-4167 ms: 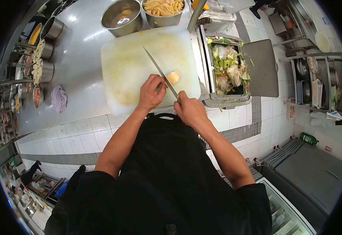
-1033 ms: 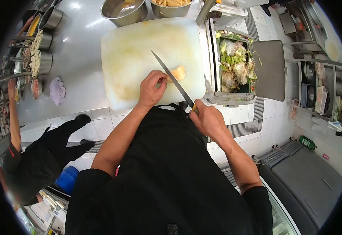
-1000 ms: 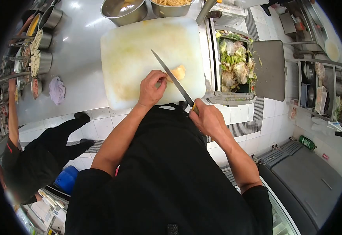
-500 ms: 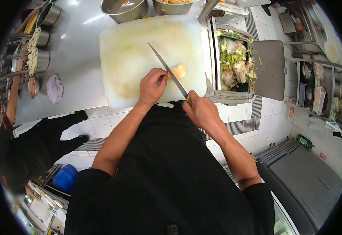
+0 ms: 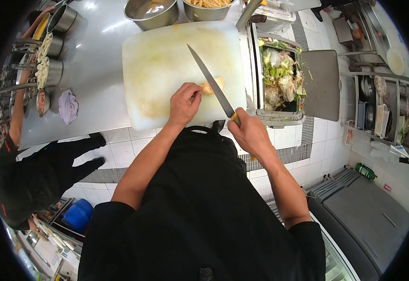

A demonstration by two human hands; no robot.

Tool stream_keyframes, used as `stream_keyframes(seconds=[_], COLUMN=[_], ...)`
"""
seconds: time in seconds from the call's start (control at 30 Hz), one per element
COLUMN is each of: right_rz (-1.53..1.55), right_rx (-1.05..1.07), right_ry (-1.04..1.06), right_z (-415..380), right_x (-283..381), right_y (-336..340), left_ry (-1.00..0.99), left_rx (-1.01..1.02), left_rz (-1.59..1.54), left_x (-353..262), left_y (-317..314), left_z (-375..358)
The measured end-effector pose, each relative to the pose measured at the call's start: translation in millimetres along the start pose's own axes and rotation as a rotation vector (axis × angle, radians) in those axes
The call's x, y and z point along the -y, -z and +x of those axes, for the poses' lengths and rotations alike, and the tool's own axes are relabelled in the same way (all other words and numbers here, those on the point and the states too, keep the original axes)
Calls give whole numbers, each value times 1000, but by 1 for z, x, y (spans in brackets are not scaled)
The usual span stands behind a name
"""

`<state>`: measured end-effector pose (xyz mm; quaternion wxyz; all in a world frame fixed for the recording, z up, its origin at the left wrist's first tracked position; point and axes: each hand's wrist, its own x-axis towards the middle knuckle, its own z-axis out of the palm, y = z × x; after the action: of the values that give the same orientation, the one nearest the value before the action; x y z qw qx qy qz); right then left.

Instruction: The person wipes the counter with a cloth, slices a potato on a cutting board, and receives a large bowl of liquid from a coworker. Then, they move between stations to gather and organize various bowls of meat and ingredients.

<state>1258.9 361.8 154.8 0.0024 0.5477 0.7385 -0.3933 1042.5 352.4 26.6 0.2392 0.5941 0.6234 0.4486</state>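
A large pale cutting board (image 5: 167,61) lies on the steel counter in front of me. On its right part rests a small light-brown piece of food (image 5: 207,88), partly hidden by the blade. My left hand (image 5: 185,100) has its fingers curled and pressed together at the left side of the food. Wrapped round the yellow-banded handle of a long knife (image 5: 210,78) is my right hand (image 5: 249,133). The blade points up and left, crossing over the food; whether it touches the food is not clear.
Two metal bowls (image 5: 160,19) stand beyond the board. To the right is an open bin of vegetable scraps (image 5: 279,77). A purple cloth (image 5: 67,107) and several pots line the left, where another person in black (image 5: 26,173) stands.
The knife and my right hand have shifted right and slightly down, the blade tip further right and up. The food shows more on the blade's left side. My left hand has barely moved.
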Motion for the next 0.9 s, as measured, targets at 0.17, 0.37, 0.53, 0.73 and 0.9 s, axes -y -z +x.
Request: stream_keyframes(seconds=[0.17, 0.37, 0.53, 0.73, 0.9], right_rz=[39, 48, 91, 75, -14], right_rx=[71, 79, 170, 195, 158], right_ry=[-58, -41, -73, -32, -30], right_z=[-18, -13, 5, 22, 27], right_x=[-14, -28, -28, -20, -11], right_y=[6, -1, 5, 4, -7], left_ry=[-13, -41, -30, 5, 42], left_rx=[4, -6, -19, -28, -23], left_rz=[27, 40, 13, -15, -48], left_x=[3, 3, 4, 4, 4], left_y=[-1, 0, -1, -1, 0], left_z=[-1, 0, 1, 1, 1])
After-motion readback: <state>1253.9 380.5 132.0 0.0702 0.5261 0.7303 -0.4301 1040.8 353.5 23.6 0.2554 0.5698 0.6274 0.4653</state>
